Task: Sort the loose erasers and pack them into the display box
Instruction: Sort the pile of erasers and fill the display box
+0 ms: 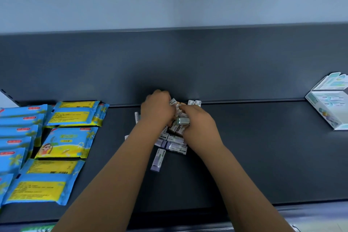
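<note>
Erasers (170,141) heaped on shelf (244,147); box (327,107) well apart, far right. Left hand (158,108) curled round several; right hand (199,125) pinches green eraser (182,120). Group matching colours, align ends, then carry.

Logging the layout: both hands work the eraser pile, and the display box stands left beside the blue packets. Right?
No: in the head view the display box stands far right, opposite the blue packets. Left hand and right hand do work the eraser pile.
</note>
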The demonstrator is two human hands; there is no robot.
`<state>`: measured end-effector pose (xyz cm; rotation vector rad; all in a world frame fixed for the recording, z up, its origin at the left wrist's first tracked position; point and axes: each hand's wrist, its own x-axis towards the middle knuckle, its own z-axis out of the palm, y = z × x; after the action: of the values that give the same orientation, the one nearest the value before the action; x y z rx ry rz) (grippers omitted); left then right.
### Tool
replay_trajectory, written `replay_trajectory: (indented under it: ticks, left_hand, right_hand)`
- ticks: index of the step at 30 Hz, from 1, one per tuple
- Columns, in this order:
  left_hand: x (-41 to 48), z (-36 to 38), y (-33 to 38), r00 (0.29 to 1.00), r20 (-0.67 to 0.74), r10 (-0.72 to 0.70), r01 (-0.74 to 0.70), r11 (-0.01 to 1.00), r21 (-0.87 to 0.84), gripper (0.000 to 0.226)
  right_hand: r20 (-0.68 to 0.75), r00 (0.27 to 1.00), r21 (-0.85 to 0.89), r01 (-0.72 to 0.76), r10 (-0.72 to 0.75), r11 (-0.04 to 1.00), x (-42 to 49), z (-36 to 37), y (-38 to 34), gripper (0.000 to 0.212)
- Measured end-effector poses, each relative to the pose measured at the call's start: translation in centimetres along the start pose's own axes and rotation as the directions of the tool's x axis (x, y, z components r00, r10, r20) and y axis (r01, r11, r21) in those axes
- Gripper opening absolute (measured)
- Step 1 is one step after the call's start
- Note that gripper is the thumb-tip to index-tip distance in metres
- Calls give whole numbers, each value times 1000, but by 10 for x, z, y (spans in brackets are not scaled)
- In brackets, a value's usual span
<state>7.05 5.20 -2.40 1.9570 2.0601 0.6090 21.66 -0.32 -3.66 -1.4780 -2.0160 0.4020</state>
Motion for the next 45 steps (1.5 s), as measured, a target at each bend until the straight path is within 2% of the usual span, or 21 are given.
replay_trajectory:
  ticks: [2,5,8,12,19,25,30,33,35,37,40,42,45]
  left_hand:
    - [5,8,1,1000,-28,-13,14,999,41,19]
    - [10,17,-3,998,-60,-28,28,1000,9,17]
    - [12,20,-6,997,-80,-16,13,999,-37,11]
    - [11,17,-6,997,-68,29,-35,995,-91,12]
    - [7,13,-7,1000,-14,-22,20,988,-154,18]
    - [9,8,-5,1000,10,-20,21,993,-118,5]
    - [10,4,-9,999,47,-9,17,984,-176,15]
    - [9,4,-10,998,58,-6,16,985,-173,29]
    - [8,4,-7,999,46,-3,11,985,-170,31]
    - [5,2,-4,999,37,21,-15,987,-159,20]
    - [1,-2,-4,996,5,88,-85,980,-182,5]
    - [-3,-8,-8,993,-70,99,-115,952,-282,11]
    - [-18,-24,-15,979,-188,83,-148,918,-368,22]
  right_hand:
    - [3,1000,-57,-6,7,998,2,1,4,55]
    - [11,1000,-182,-3,5,983,4,2,12,27]
    - [-29,1000,-221,-14,7,975,4,-1,17,13]
    - [-42,999,-264,-44,34,964,3,-6,16,17]
    - [43,999,-248,15,-5,969,10,-1,20,19]
    - [30,1000,-264,3,5,965,9,-3,21,19]
    - [25,999,-242,-25,32,970,6,-6,20,23]
    - [28,999,-212,-37,44,977,5,-8,19,23]
    - [22,999,-203,-33,38,979,4,-8,20,20]
    - [17,999,-191,-26,30,981,3,-8,20,20]
    - [-13,1000,-162,-5,3,987,0,-8,20,38]
    - [-37,999,-167,7,-13,986,-1,-8,21,46]
    - [-40,999,-203,7,-15,979,-4,-9,22,30]
